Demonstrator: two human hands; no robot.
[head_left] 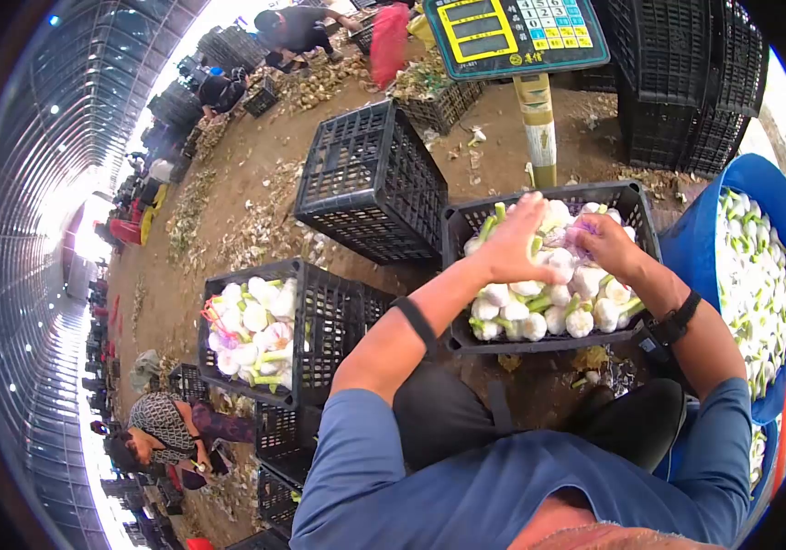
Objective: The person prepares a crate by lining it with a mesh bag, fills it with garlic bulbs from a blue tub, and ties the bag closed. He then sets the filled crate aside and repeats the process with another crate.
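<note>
Left to right: open-lattice black plastic crate (296,394) of garlic, reddish netting (209,316) at its edge; another black lattice crate (356,183), boxy and hard-edged; wide black crate (553,346) heaped with garlic bulbs (532,327), rounded, papery white, some with green stem stubs; smooth blue tub (686,234), curved wall, more garlic inside.

Left hand (514,246): open, fingers spread, palm down on the heap in the wide crate. Right hand (605,243): fingers curled in at something purplish among the bulbs; skin or netting, cannot tell. Garlic bulbs directly beneath both hands, more on the wearer's side of them. Garlic-filled crate to the left of the left hand, well apart; lattice crate beyond and left of it. Digital scale head (539,46) on a taped post (538,128), beyond the hands. Blue tub right of the right hand.

Floor (260,215): brown, earthen-looking, strewn with pale scraps. Far left, long arched roof (40,367), ribbed, bright at its end. One person (173,431) low at left, others (296,32) farther off among crates. Tall black crate stacks (686,82) beyond and right of the right hand.
</note>
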